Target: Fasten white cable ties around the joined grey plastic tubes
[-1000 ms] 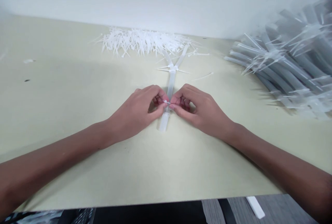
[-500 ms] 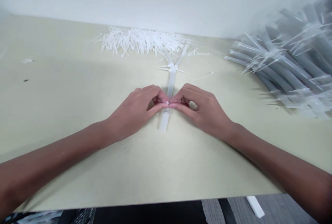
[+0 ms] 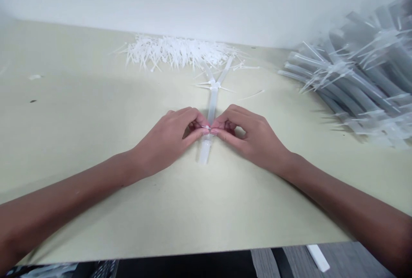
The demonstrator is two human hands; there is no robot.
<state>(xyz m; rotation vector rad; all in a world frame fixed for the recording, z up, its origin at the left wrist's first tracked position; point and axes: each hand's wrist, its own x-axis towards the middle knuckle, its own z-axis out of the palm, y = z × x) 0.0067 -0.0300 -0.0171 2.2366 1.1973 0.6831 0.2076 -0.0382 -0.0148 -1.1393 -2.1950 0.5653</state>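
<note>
A bundle of clear plastic tubes (image 3: 212, 102) lies lengthwise on the pale table (image 3: 96, 110), bound by a white cable tie near its far end, where the tubes splay apart. My left hand (image 3: 172, 136) and my right hand (image 3: 247, 134) meet over the bundle's near part. Both pinch a small white cable tie (image 3: 207, 127) between thumb and forefinger, one hand on each side of the tubes. The near end of the bundle sticks out below my fingers.
A heap of loose white cable tie pieces (image 3: 175, 52) lies at the back near the wall. A big pile of tied tube bundles (image 3: 360, 80) fills the right side. A small white strip (image 3: 318, 257) lies below the table's front edge.
Both hands stay pinched on the tie over the bundle. The fingertips drew slightly closer together, then shifted very little.
</note>
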